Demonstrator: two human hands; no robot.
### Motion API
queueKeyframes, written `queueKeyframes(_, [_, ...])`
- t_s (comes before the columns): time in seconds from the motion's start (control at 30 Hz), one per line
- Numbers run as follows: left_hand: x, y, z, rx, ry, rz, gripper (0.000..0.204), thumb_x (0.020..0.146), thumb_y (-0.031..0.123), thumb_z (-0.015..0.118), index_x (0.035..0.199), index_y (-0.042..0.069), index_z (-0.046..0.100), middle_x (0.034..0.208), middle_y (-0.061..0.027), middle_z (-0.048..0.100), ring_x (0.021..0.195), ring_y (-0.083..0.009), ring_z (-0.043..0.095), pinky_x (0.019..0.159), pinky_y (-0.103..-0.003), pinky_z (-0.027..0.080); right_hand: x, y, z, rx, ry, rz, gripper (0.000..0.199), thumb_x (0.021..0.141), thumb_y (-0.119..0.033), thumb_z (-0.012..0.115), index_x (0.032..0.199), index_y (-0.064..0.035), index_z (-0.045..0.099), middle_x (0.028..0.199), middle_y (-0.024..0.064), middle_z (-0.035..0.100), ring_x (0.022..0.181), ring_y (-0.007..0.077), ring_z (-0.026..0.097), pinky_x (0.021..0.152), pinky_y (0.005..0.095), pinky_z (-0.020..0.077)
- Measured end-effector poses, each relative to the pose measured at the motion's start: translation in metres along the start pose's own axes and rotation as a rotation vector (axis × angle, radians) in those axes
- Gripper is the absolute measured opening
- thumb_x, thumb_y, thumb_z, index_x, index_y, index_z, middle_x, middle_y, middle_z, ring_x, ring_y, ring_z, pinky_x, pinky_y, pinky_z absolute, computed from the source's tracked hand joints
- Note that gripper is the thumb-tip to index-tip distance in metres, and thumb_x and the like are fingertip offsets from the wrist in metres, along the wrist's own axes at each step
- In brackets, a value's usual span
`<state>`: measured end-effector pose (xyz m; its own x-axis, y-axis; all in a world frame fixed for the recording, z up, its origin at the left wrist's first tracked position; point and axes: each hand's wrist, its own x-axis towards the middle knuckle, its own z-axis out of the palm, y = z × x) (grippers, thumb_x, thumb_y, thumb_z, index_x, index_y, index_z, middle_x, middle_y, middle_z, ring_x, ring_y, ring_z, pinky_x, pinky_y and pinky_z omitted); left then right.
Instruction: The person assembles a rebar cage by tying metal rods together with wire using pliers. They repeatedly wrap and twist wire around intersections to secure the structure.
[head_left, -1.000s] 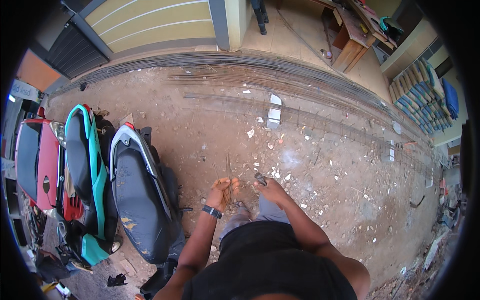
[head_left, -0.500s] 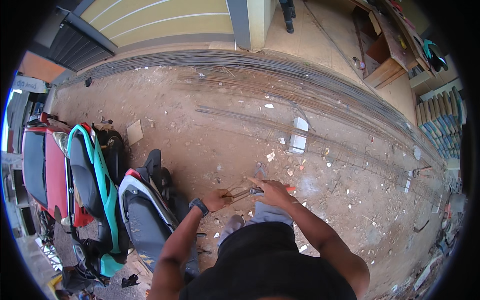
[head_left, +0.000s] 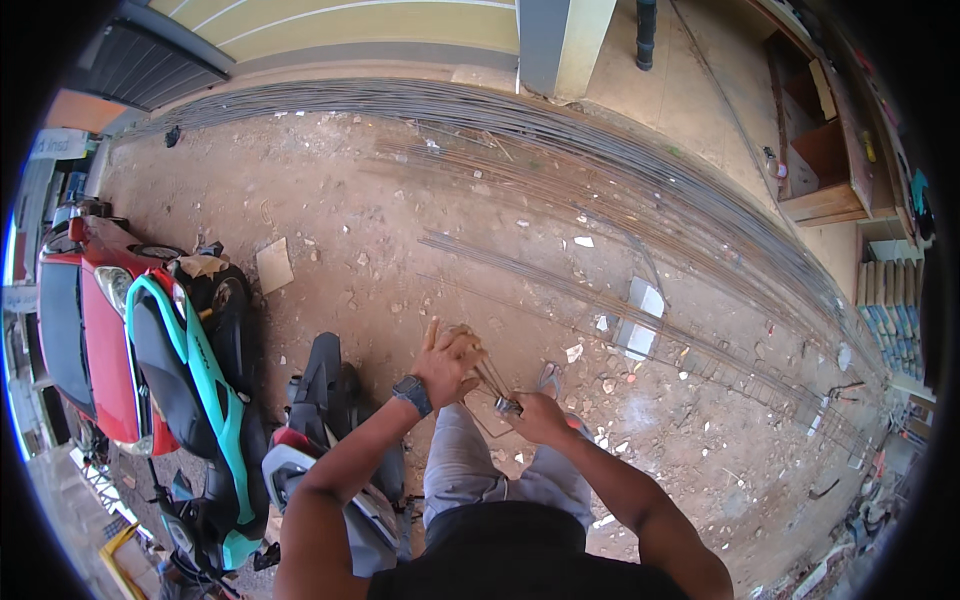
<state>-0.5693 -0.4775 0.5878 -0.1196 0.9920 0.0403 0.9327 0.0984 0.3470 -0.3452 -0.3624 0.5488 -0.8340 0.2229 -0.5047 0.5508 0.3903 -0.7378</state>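
Observation:
My left hand (head_left: 450,362), with a watch (head_left: 411,394) on its wrist, is partly curled around thin rusty bent rods (head_left: 490,375), one finger stretched forward. These rods slant from it toward my right hand (head_left: 540,418), which is closed around a tool. The tool's dark metal head (head_left: 507,404) shows at the rods, and a bit of its orange handle (head_left: 572,422) shows behind the fist. I cannot make out the tool's exact kind. Both hands are above my grey trousers (head_left: 465,465).
Two motorcycles, one turquoise and black (head_left: 200,370), one grey and black (head_left: 330,440), stand at left beside a red car (head_left: 105,330). Long steel bars (head_left: 400,100) lie across the dirt ground beyond. A rebar cage (head_left: 735,375) lies at right, near a white panel (head_left: 640,318).
My left hand has moved forward and its fingers have loosened. My right hand has shifted slightly down and right and closed around the tool. The view has moved, showing more of my legs.

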Motion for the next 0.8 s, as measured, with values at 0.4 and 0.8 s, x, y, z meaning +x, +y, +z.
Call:
queueKeyframes(0.4, [-0.002, -0.275, 0.311, -1.741, 0.195, -1.195, 0.028, 0.105, 0.034, 0.055, 0.104, 0.006, 0.062, 0.084, -0.0056, 0.067, 0.080, -0.0220, 0.070, 0.071, -0.037, 0.059, 0.360, 0.133, 0.173, 0.166, 0.082, -0.041, 0.041, 0.089, -0.042, 0.071, 0.106, -0.0048, 0.066, 0.086, 0.0215, 0.070, 0.085, 0.0432, 0.069, 0.072, 0.0494, 0.0528])
queueKeyframes(0.8, [-0.081, -0.486, 0.469, -1.165, 0.517, -1.292, 0.025, 0.105, 0.037, 0.050, 0.098, 0.014, 0.058, 0.064, 0.0069, 0.040, 0.049, -0.0058, 0.034, 0.040, -0.024, 0.025, 0.440, 0.307, 0.299, 0.531, 0.118, -0.013, 0.033, 0.091, -0.034, 0.073, 0.101, -0.0034, 0.070, 0.077, 0.0083, 0.068, 0.072, 0.0149, 0.063, 0.070, 0.0336, 0.0511])
